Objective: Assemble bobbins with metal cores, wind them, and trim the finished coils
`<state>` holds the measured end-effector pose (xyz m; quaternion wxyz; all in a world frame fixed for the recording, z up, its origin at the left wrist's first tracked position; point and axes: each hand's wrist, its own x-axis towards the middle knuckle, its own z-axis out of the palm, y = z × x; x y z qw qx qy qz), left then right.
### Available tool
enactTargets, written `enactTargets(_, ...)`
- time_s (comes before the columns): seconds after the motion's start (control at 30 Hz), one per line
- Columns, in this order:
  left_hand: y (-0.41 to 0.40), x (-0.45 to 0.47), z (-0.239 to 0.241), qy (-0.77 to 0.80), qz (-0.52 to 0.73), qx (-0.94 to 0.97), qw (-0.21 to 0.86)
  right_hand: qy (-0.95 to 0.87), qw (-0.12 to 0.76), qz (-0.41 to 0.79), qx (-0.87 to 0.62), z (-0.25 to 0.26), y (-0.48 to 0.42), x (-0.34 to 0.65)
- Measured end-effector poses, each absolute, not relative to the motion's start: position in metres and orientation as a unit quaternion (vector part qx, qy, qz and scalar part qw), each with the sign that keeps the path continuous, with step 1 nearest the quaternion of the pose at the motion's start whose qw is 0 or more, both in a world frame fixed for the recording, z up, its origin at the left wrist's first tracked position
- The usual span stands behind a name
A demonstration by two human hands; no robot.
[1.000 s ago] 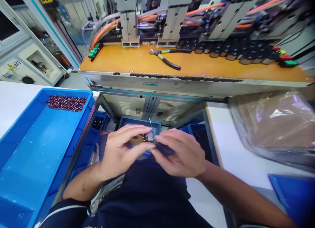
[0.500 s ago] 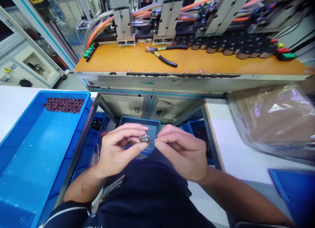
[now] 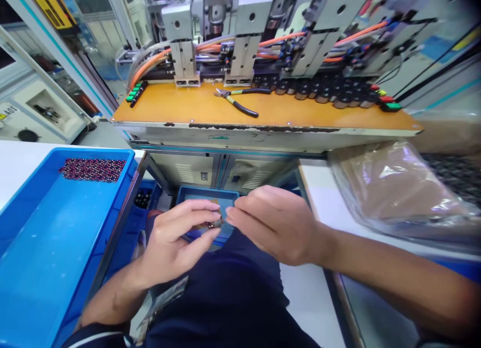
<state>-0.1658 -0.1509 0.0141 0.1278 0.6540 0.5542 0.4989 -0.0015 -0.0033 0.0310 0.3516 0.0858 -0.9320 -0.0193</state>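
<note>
My left hand (image 3: 171, 235) is closed in a pinch on a small round metal part (image 3: 215, 222) with coppery, dark edges, held between thumb and fingertips. Just right of it, my right hand (image 3: 278, 225) has its thumb and fingers pressed together, with the back of the hand turned up. Whatever those fingers hold is hidden. Its fingertips come close to the part, and I cannot tell if they touch it. Both hands are above my lap, in front of a blue bin (image 3: 184, 192) on the floor.
A blue tray (image 3: 48, 228) on the left holds many small reddish parts (image 3: 93, 169). Cutting pliers (image 3: 240, 103), black-topped cylindrical parts (image 3: 323, 90) and green-capped markers (image 3: 137, 92) lie on the orange bench (image 3: 169, 107) before a machine. A plastic-wrapped brown package (image 3: 391, 188) is at right.
My right hand has rolled over so its back faces up, and the thin rod seen in its fingers is now out of sight. The part in my left hand has tilted. The view has shifted.
</note>
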Motion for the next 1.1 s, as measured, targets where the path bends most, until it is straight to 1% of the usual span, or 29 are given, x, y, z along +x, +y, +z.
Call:
enactTargets(0.07,-0.155,-0.168,0.012,0.55,0.513,0.644,0.14,-0.946,0.27,0.175,0.025,0.031,-0.01,-0.004)
enactTargets(0.13,-0.159,-0.17,0.01,0.543,0.522,0.642,0.145,-0.913,0.166,0.372,-0.027,0.035,-0.015,-0.004)
enactTargets(0.2,-0.161,-0.172,0.008,0.537,0.528,0.643,0.144,-0.865,0.07,0.496,-0.031,0.042,-0.013,-0.005)
enactTargets(0.23,-0.162,-0.173,0.007,0.536,0.53,0.642,0.142,-0.853,0.044,0.52,-0.02,0.046,-0.007,-0.008)
enactTargets(0.27,-0.162,-0.174,0.006,0.536,0.533,0.639,0.142,-0.854,0.043,0.518,-0.01,0.05,0.003,-0.013)
enactTargets(0.3,-0.162,-0.175,0.006,0.538,0.538,0.634,0.141,-0.869,0.073,0.49,-0.012,0.054,0.017,-0.019)
enactTargets(0.33,-0.162,-0.176,0.005,0.541,0.544,0.627,0.138,-0.892,0.128,0.433,-0.026,0.058,0.034,-0.027)
enactTargets(0.37,-0.161,-0.177,0.005,0.545,0.551,0.617,0.135,-0.911,0.205,0.353,-0.061,0.061,0.054,-0.037)
enactTargets(0.4,-0.161,-0.177,0.005,0.55,0.558,0.607,0.131,-0.92,0.284,0.249,-0.106,0.064,0.077,-0.048)
enactTargets(0.43,-0.161,-0.178,0.006,0.556,0.565,0.597,0.127,-0.922,0.329,0.146,-0.142,0.065,0.1,-0.059)
enactTargets(0.5,-0.161,-0.178,0.007,0.567,0.576,0.577,0.118,-0.921,0.339,0.101,-0.165,0.063,0.143,-0.08)
enactTargets(0.6,-0.165,-0.178,0.008,0.575,0.595,0.551,0.11,-0.927,0.324,0.077,-0.174,0.048,0.186,-0.104)
enactTargets(0.77,-0.172,-0.181,0.006,0.584,0.629,0.505,0.092,-0.936,0.301,0.054,-0.172,0.019,0.206,-0.11)
enactTargets(0.93,-0.17,-0.184,0.003,0.586,0.657,0.464,0.096,-0.952,0.266,0.046,-0.144,0.009,0.192,-0.075)
enactTargets(1.03,-0.166,-0.184,0.001,0.582,0.662,0.46,0.107,-0.956,0.254,0.033,-0.139,0.004,0.154,-0.042)
enactTargets(1.1,-0.164,-0.184,0.0,0.577,0.661,0.466,0.111,-0.951,0.268,0.045,-0.146,-0.004,0.114,-0.021)
